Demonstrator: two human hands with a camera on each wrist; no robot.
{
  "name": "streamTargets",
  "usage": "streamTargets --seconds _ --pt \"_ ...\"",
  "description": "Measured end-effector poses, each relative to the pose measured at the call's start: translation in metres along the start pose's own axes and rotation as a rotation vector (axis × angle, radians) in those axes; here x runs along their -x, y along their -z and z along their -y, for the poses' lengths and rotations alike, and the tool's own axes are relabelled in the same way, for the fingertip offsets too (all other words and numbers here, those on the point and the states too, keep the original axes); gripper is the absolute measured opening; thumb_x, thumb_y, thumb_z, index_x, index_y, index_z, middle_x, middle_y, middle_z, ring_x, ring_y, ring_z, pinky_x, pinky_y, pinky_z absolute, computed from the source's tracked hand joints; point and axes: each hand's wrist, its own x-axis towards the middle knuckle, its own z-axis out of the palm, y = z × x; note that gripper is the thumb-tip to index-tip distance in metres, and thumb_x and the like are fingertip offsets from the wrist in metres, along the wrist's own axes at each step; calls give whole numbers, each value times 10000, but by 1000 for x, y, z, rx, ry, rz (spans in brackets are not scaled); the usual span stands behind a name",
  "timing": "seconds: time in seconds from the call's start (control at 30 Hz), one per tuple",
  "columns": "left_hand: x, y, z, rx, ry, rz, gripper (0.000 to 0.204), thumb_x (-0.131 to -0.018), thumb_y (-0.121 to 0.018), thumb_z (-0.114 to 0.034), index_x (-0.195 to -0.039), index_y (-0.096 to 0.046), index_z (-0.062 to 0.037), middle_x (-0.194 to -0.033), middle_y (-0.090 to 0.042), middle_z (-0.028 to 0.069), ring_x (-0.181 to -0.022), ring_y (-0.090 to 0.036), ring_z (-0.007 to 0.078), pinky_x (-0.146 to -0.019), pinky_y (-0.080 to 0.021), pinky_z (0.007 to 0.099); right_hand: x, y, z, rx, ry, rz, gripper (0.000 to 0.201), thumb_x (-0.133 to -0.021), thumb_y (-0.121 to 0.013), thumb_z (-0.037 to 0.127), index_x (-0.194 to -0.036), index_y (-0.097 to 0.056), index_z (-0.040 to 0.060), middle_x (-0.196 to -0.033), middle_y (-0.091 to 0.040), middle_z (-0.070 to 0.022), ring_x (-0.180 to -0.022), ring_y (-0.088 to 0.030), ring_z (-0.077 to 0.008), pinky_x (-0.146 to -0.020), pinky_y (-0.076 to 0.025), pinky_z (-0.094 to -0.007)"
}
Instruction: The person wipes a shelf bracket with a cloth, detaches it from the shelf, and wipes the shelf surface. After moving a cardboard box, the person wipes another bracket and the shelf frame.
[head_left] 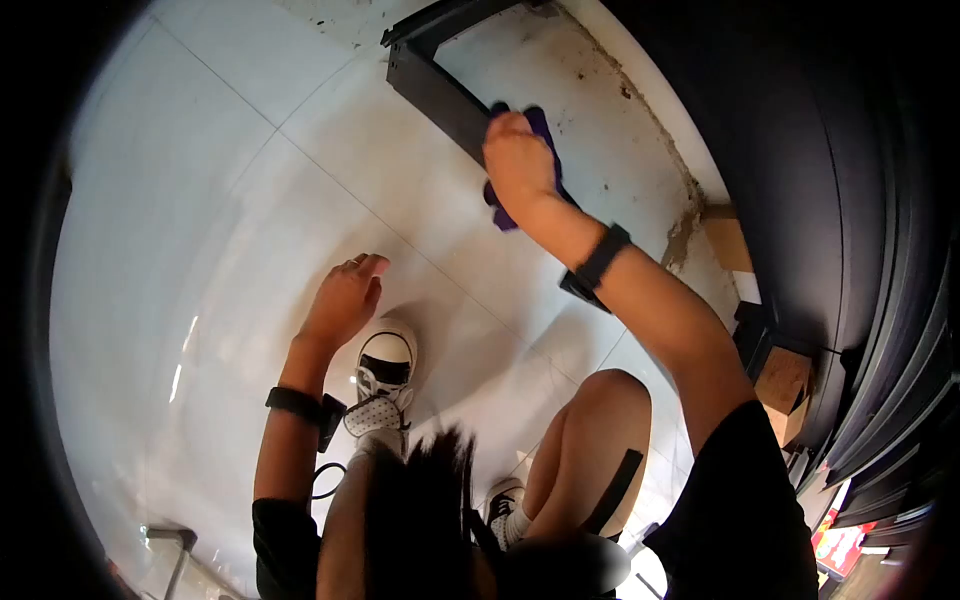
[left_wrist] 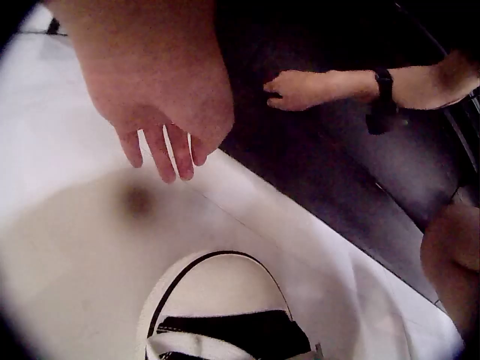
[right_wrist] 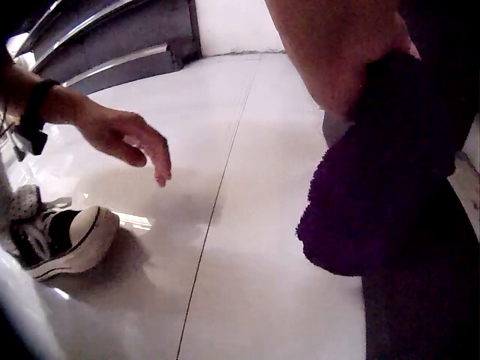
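Observation:
A dark purple cloth is bunched under my right hand, whose fingers curl round it against a long dark panel. In the right wrist view the cloth hangs below the right hand and covers its fingers. My left hand is held over the pale floor, holding nothing. Its fingers hang loosely bent in the left wrist view, where the hand is above a shoe.
Pale floor tiles spread to the left. A large black unit stands at the right, with a cardboard box beside it. Dirt marks the floor along the wall base. My knee and shoes are close below.

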Motion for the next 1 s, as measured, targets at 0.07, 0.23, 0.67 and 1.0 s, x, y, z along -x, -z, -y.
streamTargets --seconds 0.07,0.23,0.67,1.0 --pt "-4 2 -5 66 -21 -40 247 -786 -463 0 -1027 -515 -12 -970 -600 160 -921 -568 328 -803 -449 406 31 -1 -22 10 55 -22 331 -769 -544 167 -1033 -539 -34 -798 -544 -90 -570 -604 -154 -466 -488 -235" --pt "-36 9 -25 150 -123 -139 309 -788 -457 2 -1096 -483 -10 -1029 -578 179 -944 -569 325 -811 -447 416 25 19 -13 -64 8 -10 462 -768 -540 188 -1172 -466 -24 -830 -519 -79 -569 -590 -166 -445 -477 -238" --pt "-55 8 -1 85 -12 17 326 -794 -452 -2 -1119 -453 -15 -1045 -568 181 -978 -557 327 -837 -449 408 -103 38 48 -445 140 -179 457 -795 -511 124 -1237 -438 35 -945 -532 -158 -645 -640 -254 -559 -525 -308" --pt "-57 -3 -16 125 -96 -30 281 -791 -431 30 -1063 -487 -14 -1016 -581 156 -934 -569 325 -808 -457 392 -65 24 26 -312 307 -245 511 -749 -536 81 -1253 -449 69 -864 -519 -128 -551 -611 -241 -500 -511 -309"
